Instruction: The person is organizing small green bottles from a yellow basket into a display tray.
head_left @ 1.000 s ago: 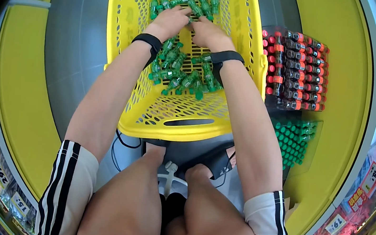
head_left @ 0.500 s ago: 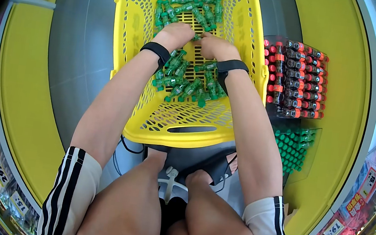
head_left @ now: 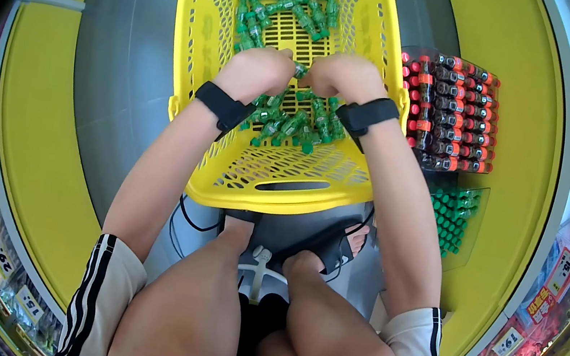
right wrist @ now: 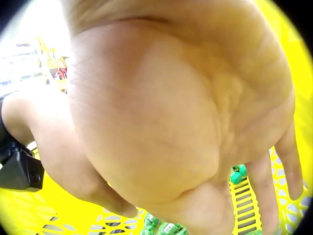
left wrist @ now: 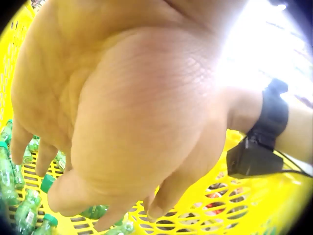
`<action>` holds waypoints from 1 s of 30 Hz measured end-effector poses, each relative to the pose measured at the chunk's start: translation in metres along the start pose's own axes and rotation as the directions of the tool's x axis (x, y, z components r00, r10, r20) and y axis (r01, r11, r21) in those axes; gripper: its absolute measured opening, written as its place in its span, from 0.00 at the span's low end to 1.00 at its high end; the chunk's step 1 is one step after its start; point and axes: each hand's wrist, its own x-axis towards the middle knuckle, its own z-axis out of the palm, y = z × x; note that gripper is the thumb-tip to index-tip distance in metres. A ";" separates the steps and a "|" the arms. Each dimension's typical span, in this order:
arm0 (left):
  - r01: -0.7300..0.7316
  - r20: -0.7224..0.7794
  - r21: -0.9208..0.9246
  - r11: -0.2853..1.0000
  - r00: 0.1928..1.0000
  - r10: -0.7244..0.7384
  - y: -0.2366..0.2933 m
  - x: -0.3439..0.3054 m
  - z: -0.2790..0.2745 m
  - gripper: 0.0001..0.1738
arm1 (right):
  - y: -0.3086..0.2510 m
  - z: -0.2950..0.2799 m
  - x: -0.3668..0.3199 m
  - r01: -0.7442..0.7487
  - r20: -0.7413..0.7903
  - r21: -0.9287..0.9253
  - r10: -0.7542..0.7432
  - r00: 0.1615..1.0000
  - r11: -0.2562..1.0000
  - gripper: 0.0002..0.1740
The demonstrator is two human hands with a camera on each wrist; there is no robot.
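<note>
In the head view, the left hand [head_left: 256,74] and right hand [head_left: 346,77] are close together inside the yellow basket [head_left: 274,200]. A small green bottle [head_left: 300,71] shows between them, at the left fingertips. In the left wrist view, the left hand [left wrist: 132,107] pinches a bottle; its green cap [left wrist: 47,183] sticks out beside the thumb. The right hand [right wrist: 166,112] has its fingers extended downward in the right wrist view, its thumb tip near the lower edge, with no bottle visible in it. Green bottles lie in a far group [head_left: 317,13] and a near group [head_left: 292,126].
Right of the basket are a stack of dark bottles with red caps [head_left: 454,114] and a case of green-capped bottles [head_left: 448,223]. Yellow shelf ledges [head_left: 31,142] curve along both sides. The person's legs and sandalled feet are below the basket.
Both hands have drawn back from the far bottle group toward the person, over the basket's middle. The small bottle between them has come along, and the right hand has shifted slightly right.
</note>
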 end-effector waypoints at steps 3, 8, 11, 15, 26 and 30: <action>-0.095 -0.087 -0.013 0.995 0.992 0.093 0.002 -0.028 -0.013 0.08 | -0.002 -0.015 -0.021 0.053 0.038 0.024 -0.054 0.998 0.998 0.30; -0.132 0.028 0.015 0.991 0.991 0.131 0.022 -0.062 -0.062 0.23 | -0.006 -0.024 -0.039 0.171 0.154 0.137 -0.192 0.969 0.976 0.23; -0.238 -0.081 -0.083 0.968 0.969 0.232 0.021 -0.081 -0.050 0.16 | -0.023 -0.047 -0.082 0.230 0.114 0.251 -0.265 0.957 0.940 0.17; -0.345 -0.238 -0.214 0.914 0.926 0.294 0.038 -0.101 -0.045 0.12 | -0.008 -0.025 -0.111 0.401 -0.190 0.314 -0.357 0.915 0.861 0.12; -0.298 -0.282 -0.371 0.879 0.938 0.199 0.079 -0.108 -0.074 0.22 | -0.024 -0.042 -0.173 0.347 -0.405 0.373 -0.185 0.895 0.861 0.05; -0.364 -0.403 -0.341 0.867 0.890 0.215 0.087 -0.110 -0.057 0.19 | -0.029 -0.031 -0.189 0.323 -0.445 0.400 -0.126 0.887 0.858 0.08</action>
